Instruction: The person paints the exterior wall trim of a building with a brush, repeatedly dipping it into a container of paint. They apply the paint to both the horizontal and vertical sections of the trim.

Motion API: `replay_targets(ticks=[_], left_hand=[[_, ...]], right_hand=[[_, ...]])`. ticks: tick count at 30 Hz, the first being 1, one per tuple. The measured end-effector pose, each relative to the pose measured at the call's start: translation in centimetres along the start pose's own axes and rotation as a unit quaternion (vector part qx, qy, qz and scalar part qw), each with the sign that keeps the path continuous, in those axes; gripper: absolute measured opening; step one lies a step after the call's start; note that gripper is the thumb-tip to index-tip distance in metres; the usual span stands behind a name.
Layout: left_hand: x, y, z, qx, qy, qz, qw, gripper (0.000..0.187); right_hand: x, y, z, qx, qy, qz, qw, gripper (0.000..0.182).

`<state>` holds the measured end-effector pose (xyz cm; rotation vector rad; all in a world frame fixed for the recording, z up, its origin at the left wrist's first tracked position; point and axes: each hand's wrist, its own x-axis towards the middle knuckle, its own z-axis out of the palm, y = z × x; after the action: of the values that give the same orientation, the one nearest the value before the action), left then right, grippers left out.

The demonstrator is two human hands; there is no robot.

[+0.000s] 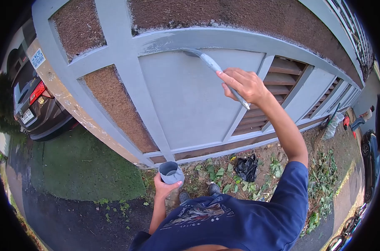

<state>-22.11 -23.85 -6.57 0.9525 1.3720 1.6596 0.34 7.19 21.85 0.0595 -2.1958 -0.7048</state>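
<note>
My right hand [242,87] is closed around the handle of a paintbrush [210,62] spotted with grey paint. Its bristles touch the underside of the horizontal rail at the top edge of a pale grey wall panel [198,100]. Streaky, uneven paint shows on the rail [156,43] left of the bristles. Lower down, my left hand [167,186] is wrapped round a grey paint cup [170,173], held at waist height with its opening upward. Grey paint coats the inside of the cup.
Louvred vents [282,79] and brown rough panels [114,104] break up the wall. A black plastic bag [246,167] and cut leaves [323,184] lie on the ground. A dark car [43,104] is parked left; another person [362,118] is far right.
</note>
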Motion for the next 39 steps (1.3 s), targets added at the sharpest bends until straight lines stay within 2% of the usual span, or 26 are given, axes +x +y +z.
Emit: replay_targets(ticks=[3, 9, 15, 21, 23, 27, 30, 39], left_hand=[[1.7, 0.0, 1.5, -0.015, -0.014, 0.007, 1.000, 0.071], [3.6, 0.6, 5.1, -0.025, -0.042, 0.034, 0.998, 0.069], [2.7, 0.4, 5.8, -0.017, -0.058, 0.034, 0.998, 0.069], [1.2, -1.0, 4.7, -0.054, -0.003, 0.014, 0.998, 0.068], [1.0, -1.4, 4.1, -0.022, 0.003, 0.002, 1.000, 0.067], [1.7, -0.6, 4.3, -0.026, 0.009, 0.004, 1.000, 0.067], [2.3, -0.2, 4.3, -0.032, 0.011, 0.016, 0.999, 0.067], [2.3, 0.0, 4.8, -0.022, -0.011, 0.018, 1.000, 0.070]], right_hand=[[-1.9, 2.3, -6.2, -0.065, -0.107, 0.000, 0.992, 0.054], [-5.6, 4.0, -11.3, -0.122, -0.150, -0.022, 0.981, 0.050], [0.4, 1.9, -7.3, -0.067, -0.119, -0.072, 0.988, 0.046], [1.4, 1.4, -5.1, -0.005, -0.126, -0.142, 0.982, 0.040], [0.5, 2.0, -6.5, -0.017, -0.169, -0.086, 0.982, 0.039], [-2.0, 4.9, -9.9, -0.072, -0.184, -0.070, 0.978, 0.042], [-3.2, 5.1, -11.0, -0.065, -0.171, -0.066, 0.981, 0.046], [2.4, 1.2, -5.4, 0.011, -0.094, -0.083, 0.992, 0.042]])
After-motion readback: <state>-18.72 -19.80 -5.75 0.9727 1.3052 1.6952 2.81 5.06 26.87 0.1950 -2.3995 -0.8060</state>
